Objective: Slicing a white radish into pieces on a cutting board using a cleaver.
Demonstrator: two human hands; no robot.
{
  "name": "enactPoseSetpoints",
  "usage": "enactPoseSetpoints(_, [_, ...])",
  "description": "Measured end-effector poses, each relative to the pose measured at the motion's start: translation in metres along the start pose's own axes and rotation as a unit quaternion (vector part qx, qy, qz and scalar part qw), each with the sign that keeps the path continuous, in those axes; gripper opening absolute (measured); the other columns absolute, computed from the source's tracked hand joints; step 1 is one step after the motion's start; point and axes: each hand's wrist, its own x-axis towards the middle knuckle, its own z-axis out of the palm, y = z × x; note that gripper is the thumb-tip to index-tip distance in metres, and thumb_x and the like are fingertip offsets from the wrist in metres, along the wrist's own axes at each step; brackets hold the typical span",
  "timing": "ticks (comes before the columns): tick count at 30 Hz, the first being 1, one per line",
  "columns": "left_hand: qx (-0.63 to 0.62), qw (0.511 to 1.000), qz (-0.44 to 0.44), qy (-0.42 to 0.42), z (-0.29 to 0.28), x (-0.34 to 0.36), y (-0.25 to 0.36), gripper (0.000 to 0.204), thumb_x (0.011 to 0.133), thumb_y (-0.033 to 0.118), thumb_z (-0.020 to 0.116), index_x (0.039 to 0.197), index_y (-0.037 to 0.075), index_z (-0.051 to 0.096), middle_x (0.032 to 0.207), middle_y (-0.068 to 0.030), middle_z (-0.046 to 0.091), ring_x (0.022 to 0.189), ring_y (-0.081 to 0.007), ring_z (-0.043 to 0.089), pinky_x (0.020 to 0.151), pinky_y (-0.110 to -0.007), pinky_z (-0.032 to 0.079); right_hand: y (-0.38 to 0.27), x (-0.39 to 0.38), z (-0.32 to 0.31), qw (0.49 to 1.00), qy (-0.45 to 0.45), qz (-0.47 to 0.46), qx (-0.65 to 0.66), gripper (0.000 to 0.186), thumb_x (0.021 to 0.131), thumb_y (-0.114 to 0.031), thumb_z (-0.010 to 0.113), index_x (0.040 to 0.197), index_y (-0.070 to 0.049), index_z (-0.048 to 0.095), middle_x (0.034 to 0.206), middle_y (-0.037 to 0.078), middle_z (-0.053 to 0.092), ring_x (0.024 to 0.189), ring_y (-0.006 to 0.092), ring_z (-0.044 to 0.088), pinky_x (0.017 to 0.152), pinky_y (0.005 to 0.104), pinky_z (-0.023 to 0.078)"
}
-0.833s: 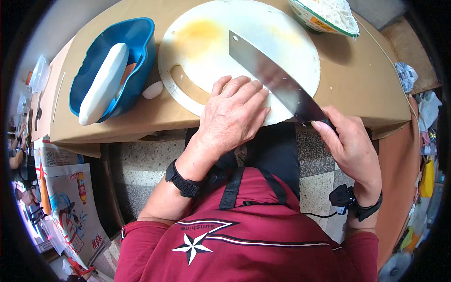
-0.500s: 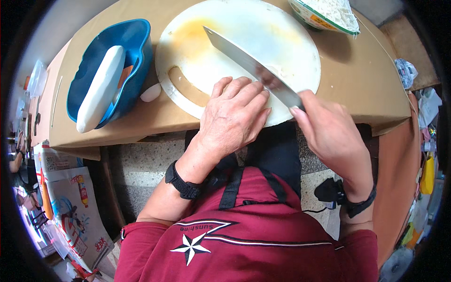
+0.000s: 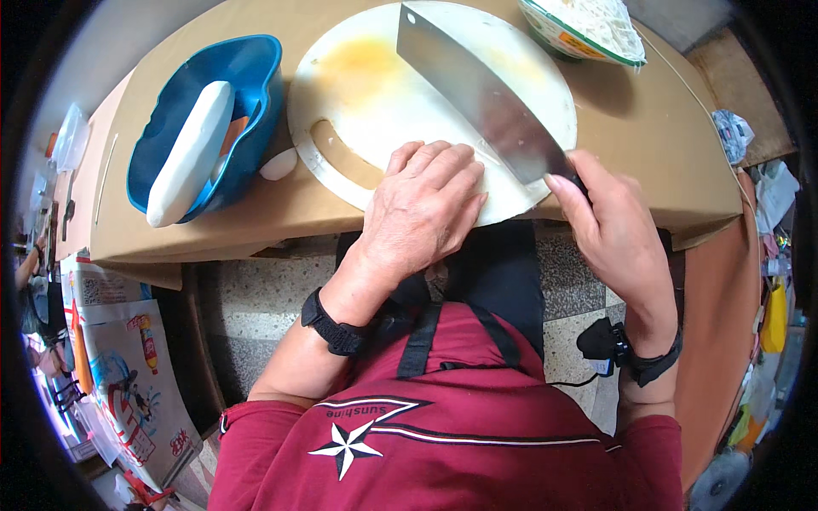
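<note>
My right hand [image 3: 615, 232] grips the handle of a broad steel cleaver [image 3: 481, 96], whose blade lies flat across a round white cutting board [image 3: 366, 94] on a brown table [image 3: 665, 145]. My left hand [image 3: 422, 209] rests palm down on the board's near edge, fingers curled together; whether anything is under it is hidden. The board has an orange stain at its far left part and a handle slot at its near left.
A blue bowl [image 3: 256, 77] holding a long white radish [image 3: 189, 153] and an orange piece stands left of the board, with a small white chunk [image 3: 279, 164] beside it. A bowl of pale shreds [image 3: 588, 30] sits at the far right. Printed bags lie on the floor at left.
The cleaver has swung from pointing left across the board toward the far side, and my right hand has moved up onto the board's edge. My left hand has stayed put.
</note>
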Motion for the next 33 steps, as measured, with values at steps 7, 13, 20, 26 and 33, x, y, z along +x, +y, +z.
enactPoseSetpoints(7, [-0.003,1.000,-0.002,0.005,0.000,0.001,0.002,0.031,0.079,0.014,0.071,0.107,0.005,0.063,0.107,-0.0115,0.063,0.102,-0.0305,0.061,0.091,-0.041,0.047,0.001,-0.019,-0.012,0.999,-0.034,0.011,-0.017,0.017,0.093,-0.013,0.059,0.100,0.002,0.056,0.079,0.029,0.060,0.078,0.0482,0.059,0.065,0.0512,0.044])
enactPoseSetpoints(13, [0.006,1.000,-0.005,0.000,0.001,0.001,0.002,0.031,0.079,0.014,0.070,0.108,0.004,0.063,0.107,-0.0117,0.063,0.102,-0.0306,0.060,0.091,-0.042,0.046,0.002,-0.021,-0.015,0.998,-0.051,0.009,-0.026,0.016,0.093,-0.013,0.060,0.099,0.002,0.056,0.079,0.028,0.060,0.078,0.0477,0.059,0.065,0.0514,0.044])
enactPoseSetpoints(20, [0.005,1.000,-0.005,-0.002,0.001,0.000,0.003,0.031,0.080,0.015,0.069,0.109,0.004,0.063,0.108,-0.0118,0.062,0.103,-0.0304,0.060,0.091,-0.041,0.045,0.000,-0.023,-0.016,0.998,-0.058,0.005,-0.034,0.015,0.092,-0.012,0.061,0.097,0.002,0.055,0.079,0.027,0.060,0.078,0.0469,0.060,0.065,0.0518,0.043])
enactPoseSetpoints(26, [0.005,1.000,-0.006,-0.003,0.000,0.000,0.003,0.031,0.081,0.014,0.069,0.109,0.003,0.063,0.109,-0.0119,0.062,0.103,-0.0304,0.060,0.091,-0.041,0.045,-0.003,-0.024,-0.014,0.996,-0.068,0.002,-0.058,0.015,0.092,-0.011,0.061,0.097,0.001,0.053,0.080,0.025,0.060,0.077,0.0456,0.060,0.064,0.0512,0.044])
enactPoseSetpoints(33, [0.002,1.000,-0.007,-0.006,0.000,0.001,0.002,0.030,0.080,0.014,0.068,0.108,0.002,0.063,0.109,-0.0119,0.062,0.105,-0.0301,0.059,0.092,-0.041,0.045,-0.009,-0.015,-0.006,0.991,-0.075,-0.019,-0.107,0.016,0.093,-0.012,0.059,0.094,0.002,0.051,0.078,0.024,0.060,0.074,0.0456,0.060,0.064,0.0519,0.045])
